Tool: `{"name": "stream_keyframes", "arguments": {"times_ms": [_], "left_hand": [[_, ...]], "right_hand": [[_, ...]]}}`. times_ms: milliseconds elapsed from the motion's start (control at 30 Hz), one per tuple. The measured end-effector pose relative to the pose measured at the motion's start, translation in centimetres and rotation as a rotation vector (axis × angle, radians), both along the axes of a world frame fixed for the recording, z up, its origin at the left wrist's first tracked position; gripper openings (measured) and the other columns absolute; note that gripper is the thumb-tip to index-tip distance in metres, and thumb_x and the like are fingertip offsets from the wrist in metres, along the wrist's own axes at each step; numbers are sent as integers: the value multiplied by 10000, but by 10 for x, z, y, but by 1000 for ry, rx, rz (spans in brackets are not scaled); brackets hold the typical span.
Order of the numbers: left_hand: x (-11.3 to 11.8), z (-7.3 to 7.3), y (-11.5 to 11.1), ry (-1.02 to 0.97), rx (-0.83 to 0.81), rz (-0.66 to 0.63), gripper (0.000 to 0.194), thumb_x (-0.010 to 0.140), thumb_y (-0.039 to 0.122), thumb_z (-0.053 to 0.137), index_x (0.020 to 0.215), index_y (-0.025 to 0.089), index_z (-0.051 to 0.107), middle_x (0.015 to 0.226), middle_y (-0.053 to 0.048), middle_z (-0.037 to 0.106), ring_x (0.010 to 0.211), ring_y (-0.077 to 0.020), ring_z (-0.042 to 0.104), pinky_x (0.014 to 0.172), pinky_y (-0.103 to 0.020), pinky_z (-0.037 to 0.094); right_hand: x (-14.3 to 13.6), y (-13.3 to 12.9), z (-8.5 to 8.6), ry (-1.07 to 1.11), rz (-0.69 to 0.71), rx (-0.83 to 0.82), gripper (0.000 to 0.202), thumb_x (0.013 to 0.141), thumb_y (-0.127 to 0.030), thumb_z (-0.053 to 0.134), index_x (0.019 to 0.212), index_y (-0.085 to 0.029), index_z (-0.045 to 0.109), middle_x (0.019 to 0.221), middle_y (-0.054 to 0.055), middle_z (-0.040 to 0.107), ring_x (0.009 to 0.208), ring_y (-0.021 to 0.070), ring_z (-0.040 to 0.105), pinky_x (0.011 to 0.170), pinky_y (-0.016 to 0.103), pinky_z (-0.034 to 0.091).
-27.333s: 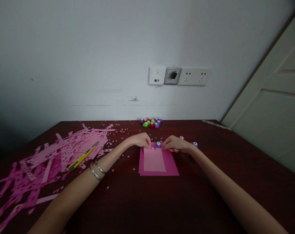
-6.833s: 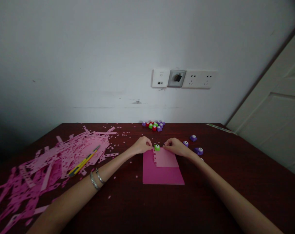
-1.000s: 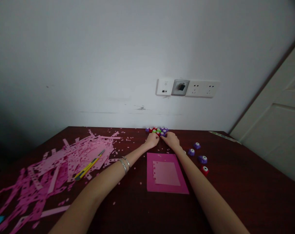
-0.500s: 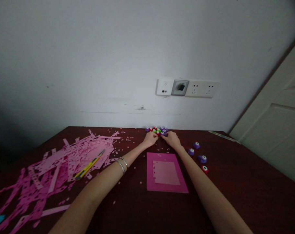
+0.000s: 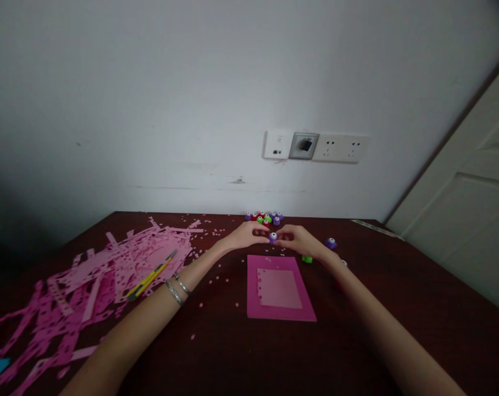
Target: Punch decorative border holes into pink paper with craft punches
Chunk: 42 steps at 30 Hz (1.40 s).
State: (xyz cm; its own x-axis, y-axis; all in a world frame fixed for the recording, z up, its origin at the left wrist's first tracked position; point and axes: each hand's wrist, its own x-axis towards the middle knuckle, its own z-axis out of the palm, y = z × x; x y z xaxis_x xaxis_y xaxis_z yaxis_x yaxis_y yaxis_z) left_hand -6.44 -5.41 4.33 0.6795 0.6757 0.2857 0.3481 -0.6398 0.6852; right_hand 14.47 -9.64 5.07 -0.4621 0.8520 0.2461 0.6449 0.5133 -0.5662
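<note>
Between the fingertips of both my hands is a small purple craft punch (image 5: 273,238) with a white top, just in front of the punch cluster. My left hand (image 5: 246,235) pinches it from the left, thumb and fingers curved. From the other side my right hand (image 5: 298,241) grips it too. Behind them, purple, red and green punches (image 5: 267,219) stand grouped near the wall. A green punch (image 5: 306,259) shows just under my right wrist. Further right sits another purple punch (image 5: 331,242); my right forearm partly hides others there.
A magenta sheet (image 5: 280,314) with a smaller light pink sheet (image 5: 281,289), punched along its left edge, lies nearer me. Punched pink paper strips (image 5: 96,289) are heaped at left under a yellow cutter knife (image 5: 150,276). Tiny paper cutouts are scattered about. A wall (image 5: 192,110) bounds the back.
Both hands have come slightly back from the cluster, with the purple punch now between them. My right forearm has shifted and covers more of the right-hand punches; a green one now shows.
</note>
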Motion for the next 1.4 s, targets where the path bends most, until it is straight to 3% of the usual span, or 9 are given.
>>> {"name": "stream_keyframes", "arguments": {"times_ms": [133, 633, 833, 1033, 1233, 1400], "left_hand": [[-4, -2, -12, 91, 83, -81, 320, 712, 344, 657, 971, 156, 659, 865, -50, 630, 763, -133, 545, 692, -252, 403], [-3, -26, -27, 283, 171, -92, 253, 723, 390, 643, 857, 181, 690, 835, -37, 636, 803, -156, 538, 766, -271, 356], [-4, -27, -30, 304, 176, -75, 262, 718, 396, 645, 880, 195, 689, 858, -34, 642, 821, -163, 538, 794, -287, 350], [-7, -21, -31, 279, 154, -62, 289, 720, 399, 630, 889, 170, 680, 826, -49, 652, 765, -153, 545, 725, -269, 376], [-13, -9, -36, 376, -6, 37, 183, 702, 327, 621, 688, 153, 678, 670, -36, 647, 623, -124, 543, 629, -254, 377], [-10, -12, -45, 485, -89, 34, 212, 633, 351, 678, 592, 146, 646, 551, -8, 605, 496, -92, 492, 514, -229, 331]], "right_hand": [[-4, -13, -2, 3, 45, -41, 270, 757, -361, 594, 901, -146, 671, 744, 37, 619, 632, 132, 522, 579, 239, 402], [-8, -27, -35, -175, 92, 9, 218, 822, -318, 532, 938, -185, 660, 893, 66, 603, 790, 175, 562, 700, 270, 417], [-10, -31, -33, -221, 98, 10, 216, 837, -319, 511, 938, -202, 661, 906, 66, 591, 797, 176, 563, 703, 272, 420], [-8, -32, -24, -229, 59, -13, 229, 802, -330, 552, 967, -207, 652, 933, 63, 597, 818, 182, 565, 706, 275, 421], [-2, -36, -11, -348, -50, -95, 129, 741, -292, 593, 807, -203, 658, 875, 54, 637, 767, 189, 575, 598, 260, 387], [-4, -40, -12, -415, -103, -186, 148, 665, -273, 656, 801, -217, 647, 850, 36, 648, 728, 180, 576, 535, 242, 346]]}}
